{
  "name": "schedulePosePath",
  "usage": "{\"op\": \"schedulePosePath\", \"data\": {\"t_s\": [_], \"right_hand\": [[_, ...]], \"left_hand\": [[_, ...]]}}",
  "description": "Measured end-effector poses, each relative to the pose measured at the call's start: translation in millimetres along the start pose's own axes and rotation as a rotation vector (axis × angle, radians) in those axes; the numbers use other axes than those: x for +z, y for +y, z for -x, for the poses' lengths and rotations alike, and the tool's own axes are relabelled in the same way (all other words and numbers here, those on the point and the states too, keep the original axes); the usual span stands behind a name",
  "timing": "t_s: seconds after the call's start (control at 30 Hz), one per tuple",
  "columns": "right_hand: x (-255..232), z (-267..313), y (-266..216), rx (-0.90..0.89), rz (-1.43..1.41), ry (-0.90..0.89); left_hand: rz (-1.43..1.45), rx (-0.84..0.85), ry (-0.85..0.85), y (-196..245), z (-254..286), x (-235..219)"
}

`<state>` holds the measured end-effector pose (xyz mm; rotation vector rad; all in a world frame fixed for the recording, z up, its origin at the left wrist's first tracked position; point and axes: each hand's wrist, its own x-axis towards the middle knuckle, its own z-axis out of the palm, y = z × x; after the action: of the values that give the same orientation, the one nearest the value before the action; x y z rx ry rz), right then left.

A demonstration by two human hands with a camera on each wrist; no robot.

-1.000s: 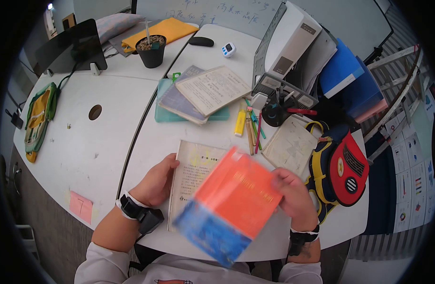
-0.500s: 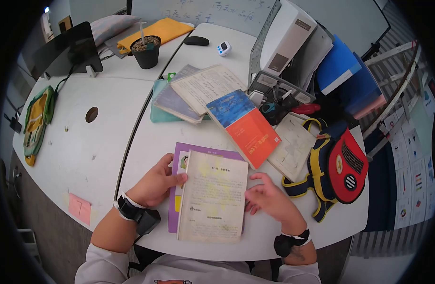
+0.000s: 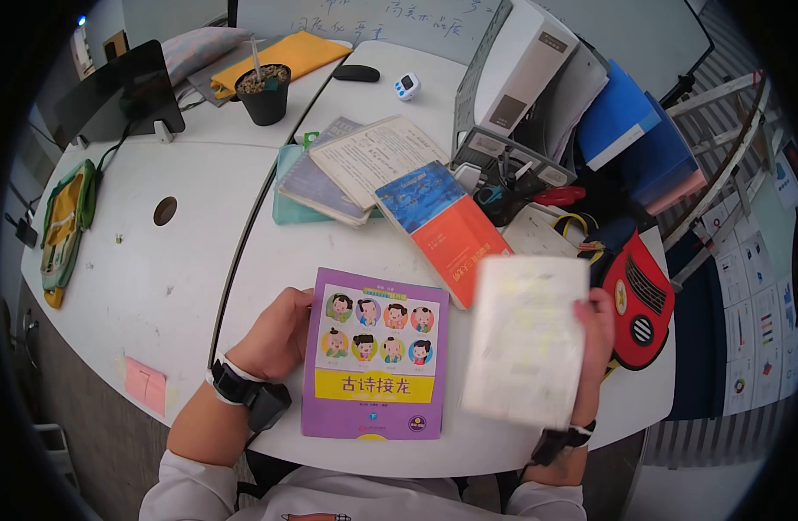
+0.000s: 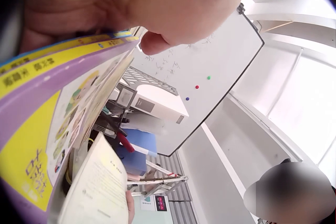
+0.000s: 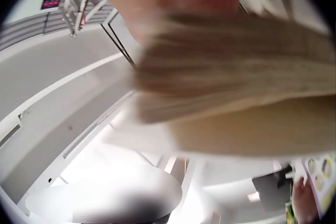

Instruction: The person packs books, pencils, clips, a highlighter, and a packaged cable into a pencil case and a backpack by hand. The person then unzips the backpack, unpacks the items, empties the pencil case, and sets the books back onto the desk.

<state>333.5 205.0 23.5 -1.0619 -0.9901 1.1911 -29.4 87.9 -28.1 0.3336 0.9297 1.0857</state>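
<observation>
A purple children's book with cartoon faces and a yellow title band lies flat near the table's front edge. My left hand rests against its left edge, fingers on the cover; the left wrist view shows the same book edge-on under the hand. My right hand grips a pale yellowed booklet by its right side and holds it lifted and blurred to the right of the purple book. In the right wrist view the booklet fills the frame.
An orange and blue book lies behind, beside a stack of books on a teal folder. A red and yellow backpack sits at the right edge. File holder, desk organiser, potted plant and monitor stand further back.
The right hand has taken the pale booklet off the purple book and carried it up and to the right, uncovering the purple cover. Earlier it had set the orange book down behind.
</observation>
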Motion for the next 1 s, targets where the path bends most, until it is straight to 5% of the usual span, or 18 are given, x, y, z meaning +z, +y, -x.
{"op": "schedulePosePath", "data": {"t_s": [0.03,0.17,0.27,0.4,0.43,0.5,0.53,0.57,0.63,0.77,0.87,1.0], "right_hand": [[-2,-9,-4,-0.092,0.010,0.216],[-21,-9,14,-0.151,-0.017,0.322],[-12,13,36,-0.091,0.249,0.064],[33,43,24,0.166,0.910,-0.678],[37,52,34,0.165,0.900,-0.680],[40,71,51,-0.230,1.110,-0.670],[45,68,37,0.120,0.904,-0.734],[44,66,39,0.116,0.889,-0.731],[40,63,43,0.444,0.380,-0.672],[37,67,33,0.539,-0.063,-0.514],[23,57,30,0.122,-0.241,-0.346],[-1,27,34,-0.240,0.137,0.064]], "left_hand": [[0.022,-0.005,-0.002,1,0,1],[-0.012,0.072,-0.003,-1,-3,-4],[-0.026,0.100,-0.038,-3,-5,-9],[-0.208,0.157,-0.042,-3,-3,-3],[-0.259,0.210,-0.069,-5,-3,-4],[-0.286,0.230,-0.087,-5,0,-4],[-0.278,0.255,-0.069,-5,2,-3],[-0.274,0.281,-0.054,-5,4,-1],[-0.221,0.324,-0.044,-5,14,8],[-0.137,0.488,0.019,7,30,21],[-0.210,0.608,0.192,33,34,15],[-0.334,0.729,0.402,75,11,-27]]}}
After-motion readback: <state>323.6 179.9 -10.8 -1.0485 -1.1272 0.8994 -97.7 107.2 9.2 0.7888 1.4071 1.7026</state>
